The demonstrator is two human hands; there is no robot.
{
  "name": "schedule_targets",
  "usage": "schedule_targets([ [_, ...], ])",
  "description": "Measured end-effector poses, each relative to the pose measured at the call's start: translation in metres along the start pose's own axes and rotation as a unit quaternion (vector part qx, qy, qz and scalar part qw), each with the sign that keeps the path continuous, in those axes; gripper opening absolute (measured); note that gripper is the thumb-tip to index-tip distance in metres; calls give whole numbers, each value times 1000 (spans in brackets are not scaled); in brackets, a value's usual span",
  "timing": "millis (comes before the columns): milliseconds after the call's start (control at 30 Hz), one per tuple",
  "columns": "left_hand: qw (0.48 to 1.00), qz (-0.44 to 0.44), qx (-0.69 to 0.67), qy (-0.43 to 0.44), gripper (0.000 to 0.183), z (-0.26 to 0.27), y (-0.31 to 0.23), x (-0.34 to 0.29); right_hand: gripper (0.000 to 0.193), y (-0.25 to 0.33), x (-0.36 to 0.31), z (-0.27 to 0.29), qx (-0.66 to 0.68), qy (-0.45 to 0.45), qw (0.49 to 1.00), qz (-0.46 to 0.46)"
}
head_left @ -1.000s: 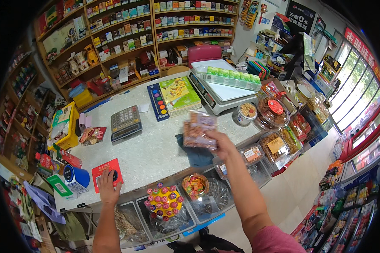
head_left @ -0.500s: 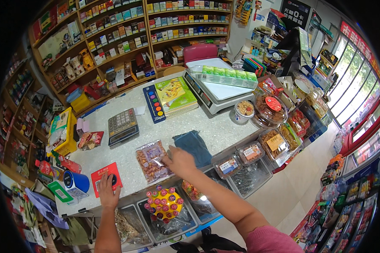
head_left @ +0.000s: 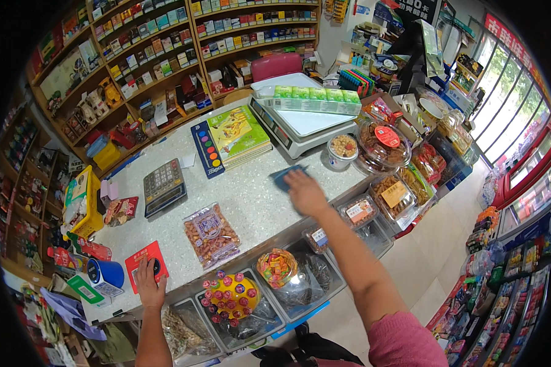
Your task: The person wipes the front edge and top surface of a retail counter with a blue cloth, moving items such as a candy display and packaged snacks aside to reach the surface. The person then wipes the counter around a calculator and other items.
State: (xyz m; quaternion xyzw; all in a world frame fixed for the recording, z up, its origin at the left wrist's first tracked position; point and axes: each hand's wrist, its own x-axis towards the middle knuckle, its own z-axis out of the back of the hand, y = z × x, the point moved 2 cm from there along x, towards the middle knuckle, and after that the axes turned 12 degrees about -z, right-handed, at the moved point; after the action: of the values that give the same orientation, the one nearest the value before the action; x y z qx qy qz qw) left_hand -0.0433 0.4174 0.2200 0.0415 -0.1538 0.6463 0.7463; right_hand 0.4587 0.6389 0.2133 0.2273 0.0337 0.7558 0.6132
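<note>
My right hand point(head_left: 305, 192) presses a dark teal cloth point(head_left: 280, 177) onto the speckled counter point(head_left: 251, 211), with part of the cloth bunched under its fingers. My left hand point(head_left: 147, 285) lies with its fingers stretched out on a red square card point(head_left: 142, 259) that bears a round dark disc, at the counter's near left edge. Between the two hands a clear bag of reddish-brown nuts point(head_left: 211, 236) lies flat on the counter; neither hand touches it.
A calculator point(head_left: 164, 188), picture books point(head_left: 236, 137), a weighing scale point(head_left: 306, 119) and a tub of nuts point(head_left: 341, 150) stand farther back. A blue cup point(head_left: 106, 276) is near my left hand. Lollipops point(head_left: 231, 296) and plastic bins line the near edge.
My right hand has moved right and away from beside the nut bag onto the cloth. The cloth, spread out before, is now bunched under the hand. The left hand stays on the red card.
</note>
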Motion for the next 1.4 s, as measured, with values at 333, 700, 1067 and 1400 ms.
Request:
schedule_targets([
  [333,1000,-18,0,-9,63,-3,-7,5,44,-67,17,22,14,-45,995,-87],
  [700,1000,-9,6,-7,63,-1,5,-1,45,1,-86,40,67,-12,993,95],
  [1067,1000,-12,11,-5,63,-3,3,-4,42,25,-109,22,76,-112,991,9],
  [1400,1000,-9,-2,2,65,-7,-4,4,39,-48,-81,52,-30,-144,987,-57],
])
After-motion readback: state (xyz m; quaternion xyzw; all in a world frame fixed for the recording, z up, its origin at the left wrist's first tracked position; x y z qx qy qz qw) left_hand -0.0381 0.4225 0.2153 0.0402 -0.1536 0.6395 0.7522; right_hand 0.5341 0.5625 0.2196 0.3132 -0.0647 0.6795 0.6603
